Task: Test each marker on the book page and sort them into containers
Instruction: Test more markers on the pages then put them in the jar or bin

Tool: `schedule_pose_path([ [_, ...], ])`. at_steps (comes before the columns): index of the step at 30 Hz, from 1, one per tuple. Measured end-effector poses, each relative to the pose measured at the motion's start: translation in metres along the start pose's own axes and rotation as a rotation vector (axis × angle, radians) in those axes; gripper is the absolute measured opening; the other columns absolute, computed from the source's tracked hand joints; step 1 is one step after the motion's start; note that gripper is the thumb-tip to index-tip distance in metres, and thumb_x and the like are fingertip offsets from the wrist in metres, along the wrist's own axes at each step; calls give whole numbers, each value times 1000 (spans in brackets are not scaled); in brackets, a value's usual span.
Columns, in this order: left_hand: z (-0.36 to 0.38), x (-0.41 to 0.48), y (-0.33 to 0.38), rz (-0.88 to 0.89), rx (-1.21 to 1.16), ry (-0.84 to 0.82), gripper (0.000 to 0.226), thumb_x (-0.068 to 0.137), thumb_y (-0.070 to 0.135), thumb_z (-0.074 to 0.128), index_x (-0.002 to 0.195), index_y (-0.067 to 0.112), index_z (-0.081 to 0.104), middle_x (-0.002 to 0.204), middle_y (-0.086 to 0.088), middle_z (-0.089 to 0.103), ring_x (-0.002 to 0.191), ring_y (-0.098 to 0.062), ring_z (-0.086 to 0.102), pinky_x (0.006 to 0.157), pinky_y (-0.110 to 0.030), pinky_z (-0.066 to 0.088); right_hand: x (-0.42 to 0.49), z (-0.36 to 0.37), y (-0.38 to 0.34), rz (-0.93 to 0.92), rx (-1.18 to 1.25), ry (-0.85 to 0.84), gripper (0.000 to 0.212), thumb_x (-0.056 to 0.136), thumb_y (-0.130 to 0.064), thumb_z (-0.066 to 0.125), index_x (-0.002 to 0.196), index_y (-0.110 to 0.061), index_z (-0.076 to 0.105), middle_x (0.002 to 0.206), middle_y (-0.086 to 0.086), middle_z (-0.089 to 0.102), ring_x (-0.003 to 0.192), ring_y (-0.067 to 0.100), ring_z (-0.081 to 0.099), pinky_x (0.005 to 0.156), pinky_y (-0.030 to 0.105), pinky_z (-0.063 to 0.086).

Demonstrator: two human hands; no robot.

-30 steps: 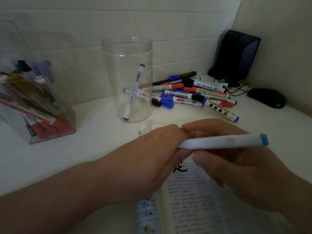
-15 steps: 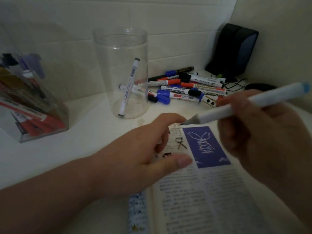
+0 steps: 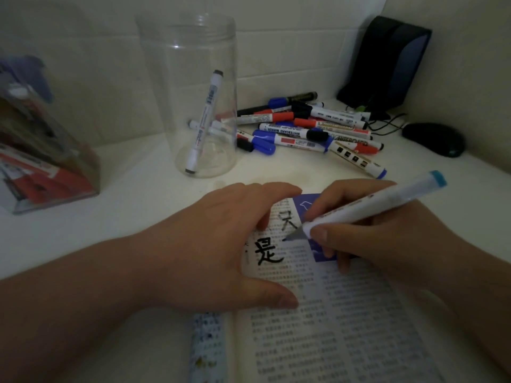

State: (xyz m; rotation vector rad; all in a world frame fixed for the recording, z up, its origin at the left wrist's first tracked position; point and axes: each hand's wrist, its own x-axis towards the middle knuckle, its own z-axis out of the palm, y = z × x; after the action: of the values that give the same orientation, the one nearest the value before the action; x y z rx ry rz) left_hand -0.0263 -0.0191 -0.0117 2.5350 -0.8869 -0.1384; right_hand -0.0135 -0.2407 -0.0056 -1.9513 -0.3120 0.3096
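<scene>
My right hand [image 3: 387, 239] grips a white marker [image 3: 367, 205] with a light-blue end, uncapped, its grey tip touching the open book page [image 3: 331, 313] beside black handwritten characters. My left hand [image 3: 215, 252] lies flat on the page's left side with fingers spread, pressing the book down. A tall clear round jar [image 3: 190, 92] behind the book holds one white marker [image 3: 204, 120] leaning inside. A pile of several red, blue and black markers [image 3: 309, 128] lies to the jar's right. At far left a clear box [image 3: 41, 161] holds several markers.
A black mouse [image 3: 434, 139] with its cable and a dark pouch [image 3: 384, 62] sit in the back right corner. The white desk meets tiled walls at the back and right. The book fills the near centre.
The cap came off the marker one second ago. My right hand then lowered the tip onto the page, and my left hand flattened on the book.
</scene>
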Motion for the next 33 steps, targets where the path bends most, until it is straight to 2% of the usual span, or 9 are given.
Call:
schedule_pose_path([
  [3, -1, 1, 0, -1, -7, -3, 91, 58, 86, 63, 125, 73, 3, 114, 51, 26, 114, 20, 31, 85, -6, 34, 0, 3, 0, 9, -17, 32, 5, 79, -12, 78, 78, -12, 72, 59, 1, 68, 48, 8, 60, 47, 20, 49],
  [7, 0, 0, -2, 5, 2, -1, 95, 58, 87, 62, 135, 65, 8, 112, 50, 27, 113, 20, 32, 82, -6, 32, 1, 6, 0, 23, -54, 30, 7, 82, -14, 76, 79, -12, 71, 56, -1, 66, 45, 5, 57, 46, 18, 47],
  [12, 1, 1, -3, 21, 16, 0, 95, 60, 86, 61, 136, 62, 8, 110, 55, 23, 111, 25, 29, 83, 0, 30, 5, 5, 1, 80, -126, 82, 10, 83, -13, 74, 77, -14, 67, 50, -9, 62, 41, 0, 54, 44, 13, 42],
  [18, 2, 1, -5, 15, -3, 8, 99, 58, 86, 61, 137, 62, 5, 115, 54, 24, 115, 22, 30, 84, -6, 32, 8, 4, 4, 98, -144, 163, 17, 83, -8, 72, 70, -15, 64, 48, -9, 59, 44, -2, 53, 41, 10, 38],
  [21, 3, 0, -6, 6, -8, 8, 99, 59, 87, 62, 137, 63, 6, 119, 48, 28, 116, 17, 34, 88, -9, 34, 6, 3, 2, 104, -124, 105, 23, 81, -1, 71, 64, -13, 61, 45, -9, 56, 42, -1, 51, 41, 9, 36],
  [24, 2, 1, -6, 9, 2, 1, 98, 60, 87, 62, 137, 61, 8, 113, 50, 28, 115, 17, 34, 84, -7, 33, 5, 3, 1, 106, -114, 40, 25, 79, 3, 70, 63, -12, 59, 45, -9, 54, 43, -2, 52, 41, 7, 37],
  [29, 3, 1, -6, 20, 19, 11, 97, 59, 87, 62, 136, 62, 7, 111, 54, 25, 111, 23, 31, 80, -5, 32, 3, 4, 1, 68, -102, 40, 13, 83, -6, 73, 73, -9, 64, 50, -10, 61, 47, -2, 57, 44, 8, 40],
  [33, 2, 1, -5, 23, 19, 6, 97, 59, 86, 62, 136, 63, 8, 111, 53, 26, 112, 22, 31, 80, -5, 32, 3, 6, 0, 23, -89, 118, 9, 84, -14, 74, 79, -11, 67, 54, -4, 64, 46, 1, 55, 44, 10, 41],
])
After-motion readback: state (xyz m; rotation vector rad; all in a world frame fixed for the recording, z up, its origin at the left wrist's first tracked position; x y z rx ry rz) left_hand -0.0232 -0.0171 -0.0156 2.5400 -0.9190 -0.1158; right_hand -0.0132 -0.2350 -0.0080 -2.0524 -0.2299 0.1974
